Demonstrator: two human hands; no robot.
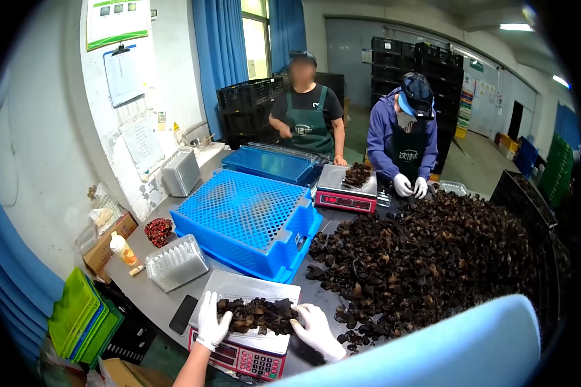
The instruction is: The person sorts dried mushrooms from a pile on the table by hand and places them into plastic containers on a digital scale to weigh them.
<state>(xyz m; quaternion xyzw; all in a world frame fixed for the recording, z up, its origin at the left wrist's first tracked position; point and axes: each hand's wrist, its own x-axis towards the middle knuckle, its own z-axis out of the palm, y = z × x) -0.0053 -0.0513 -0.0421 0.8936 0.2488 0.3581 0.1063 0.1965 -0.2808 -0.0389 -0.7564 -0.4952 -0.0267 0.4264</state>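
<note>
With fingers of gloved L hand (212, 322) straight & close together, thumb apart, touching left end of black fungus portion (255, 315) on digital scale (257, 362); w/ R hand (316, 331) fingers slightly curved, touching right end, near bigger fungus heap (426, 258).

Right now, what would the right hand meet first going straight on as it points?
Likely the dark, fungus-like pieces on the nearer scale: the right hand looks almost against them, though contact is unclear.

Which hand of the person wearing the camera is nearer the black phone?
Left. The left hand is close beside the phone; the right hand is farther away, across the dark mushrooms.
</note>
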